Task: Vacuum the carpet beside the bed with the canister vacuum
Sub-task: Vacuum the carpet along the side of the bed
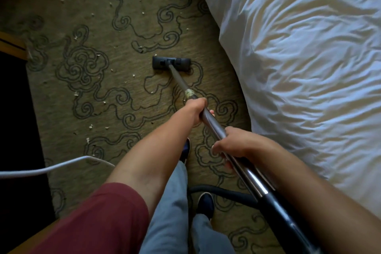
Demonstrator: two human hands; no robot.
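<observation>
Both hands wrapped round vacuum wand (212, 123): left hand (194, 110) gripped ahead, right hand (231, 146) behind. Floor head (171, 63) parked on carpet (123, 80) beyond left hand, crumbs (90, 126) scattered left, bed (299, 57) right.

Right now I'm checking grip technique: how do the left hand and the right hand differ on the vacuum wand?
The left hand grips farther down the wand, nearer the floor head; the right hand grips higher, nearer the black hose end. The left arm reaches out straighter; the right arm lies closer to the bed. Both hands wrap their fingers round the wand.
</observation>
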